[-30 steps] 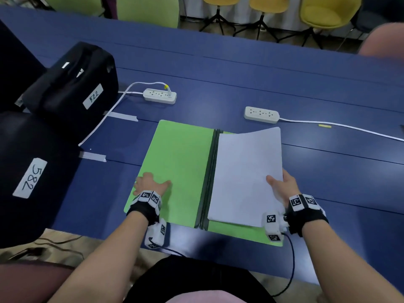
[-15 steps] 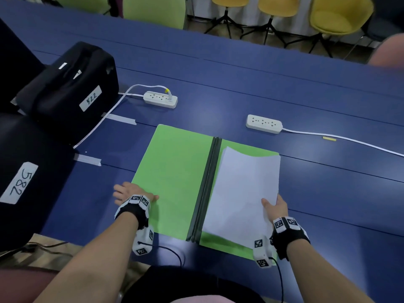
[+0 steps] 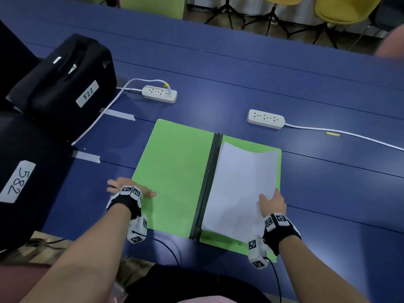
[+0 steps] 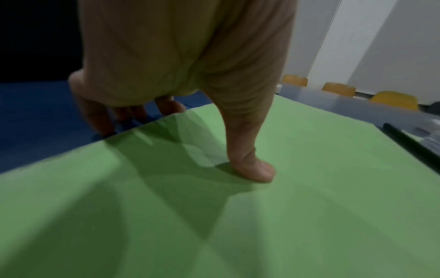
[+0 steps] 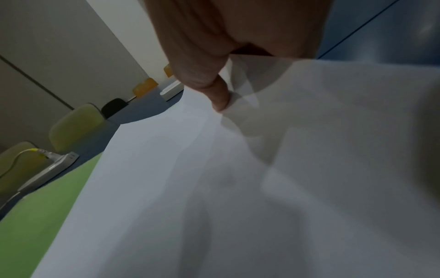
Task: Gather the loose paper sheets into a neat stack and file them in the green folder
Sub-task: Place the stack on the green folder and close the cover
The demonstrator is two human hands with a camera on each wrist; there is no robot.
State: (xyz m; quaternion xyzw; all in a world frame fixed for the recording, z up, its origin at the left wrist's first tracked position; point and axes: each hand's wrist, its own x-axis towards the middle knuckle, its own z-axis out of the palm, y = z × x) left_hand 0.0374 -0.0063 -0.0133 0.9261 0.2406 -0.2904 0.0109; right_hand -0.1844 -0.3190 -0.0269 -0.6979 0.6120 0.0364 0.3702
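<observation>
The green folder (image 3: 175, 171) lies open on the blue table, with a black spine down its middle. A stack of white paper sheets (image 3: 240, 186) lies on its right flap, the far edge a little curled. My right hand (image 3: 272, 202) pinches the stack's right edge, thumb (image 5: 220, 97) on top and fingers hidden beneath. My left hand (image 3: 129, 189) straddles the left flap's outer edge. Its thumb (image 4: 252, 169) presses on the green flap (image 4: 262, 216), and its fingers (image 4: 95, 116) reach down to the table just past the edge.
Two black cases (image 3: 65, 84) with number labels stand at the left. Two white power strips (image 3: 159, 94) (image 3: 265, 119) and their cords lie beyond the folder. A small yellow piece (image 3: 332, 134) lies at the right. Chairs stand behind the table.
My right hand drew the paper stack nearer and lowered it onto the right flap. My left hand slid left from the flap's surface to its outer edge.
</observation>
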